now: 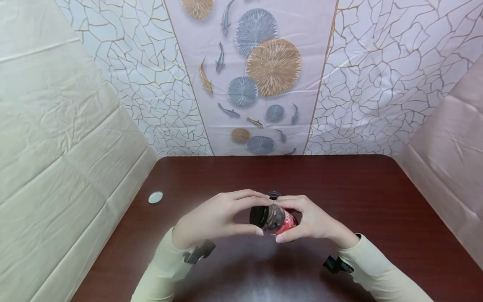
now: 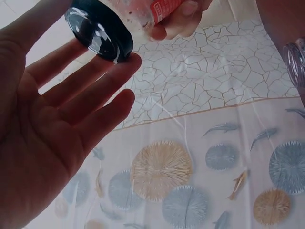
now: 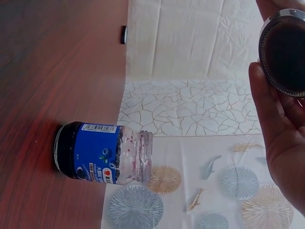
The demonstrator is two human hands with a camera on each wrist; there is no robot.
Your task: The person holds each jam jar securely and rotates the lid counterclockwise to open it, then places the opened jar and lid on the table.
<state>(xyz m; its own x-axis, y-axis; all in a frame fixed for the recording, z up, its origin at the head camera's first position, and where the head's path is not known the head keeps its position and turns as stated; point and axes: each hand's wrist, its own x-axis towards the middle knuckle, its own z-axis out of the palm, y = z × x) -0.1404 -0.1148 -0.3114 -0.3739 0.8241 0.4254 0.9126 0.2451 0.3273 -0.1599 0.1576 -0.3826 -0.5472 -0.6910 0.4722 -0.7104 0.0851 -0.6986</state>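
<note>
Between the two hands is a tilted jar (image 1: 277,220) with a red label and dark contents. Its black lid (image 1: 258,216) points left. My left hand (image 1: 215,216) has its thumb and fingertips around the lid; its palm (image 2: 43,119) is away from it. My right hand (image 1: 311,218) grips the body of the jar, and the jar's round base (image 3: 288,57) faces the right wrist view. Behind the hands stands a blue-labelled jar (image 3: 97,152) without a lid, upright on the table and mostly hidden in the head view.
A small pale disc, like a jar lid (image 1: 155,197), lies on the left of the dark red table (image 1: 339,180). Cream cloth (image 1: 75,147) flanks the left edge, pinkish cloth (image 1: 445,167) the right. A patterned cloth (image 1: 260,117) hangs behind.
</note>
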